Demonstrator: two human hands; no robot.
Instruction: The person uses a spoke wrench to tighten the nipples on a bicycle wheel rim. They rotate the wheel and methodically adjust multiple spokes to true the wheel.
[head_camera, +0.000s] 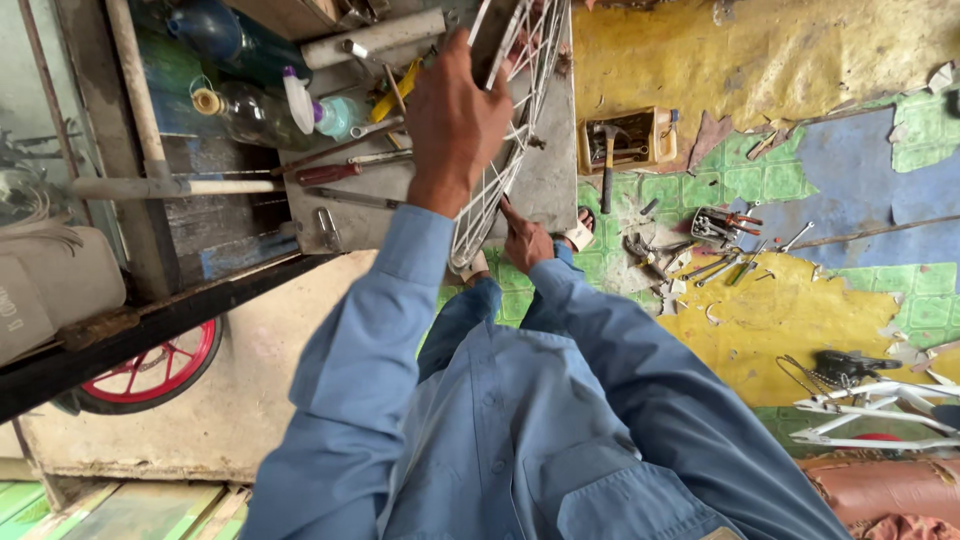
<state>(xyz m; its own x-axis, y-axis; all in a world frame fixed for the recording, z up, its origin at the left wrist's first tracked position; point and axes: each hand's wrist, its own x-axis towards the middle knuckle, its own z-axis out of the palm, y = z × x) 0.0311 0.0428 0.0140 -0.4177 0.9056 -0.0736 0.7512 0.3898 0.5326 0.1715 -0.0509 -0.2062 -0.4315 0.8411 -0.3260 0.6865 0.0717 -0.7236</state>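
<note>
A white spoked bicycle wheel (500, 160) stands upright in front of me, its rim running from the top of the view down to my knees. My left hand (455, 115) grips the rim near its top. Lower down, my right hand (525, 240) holds a thin tool against the spokes near the bottom of the wheel. My arms are in blue sleeves, and my feet in sandals show beneath the wheel.
A grey workbench (545, 180) behind the wheel carries screwdrivers, wrenches and plastic bottles (250, 115). A wooden box with a hammer (608, 150) sits on the floor. Loose pliers and wrenches (715, 245) lie at the right. A red wheel (150, 375) is at left, a white bicycle frame (880, 410) at right.
</note>
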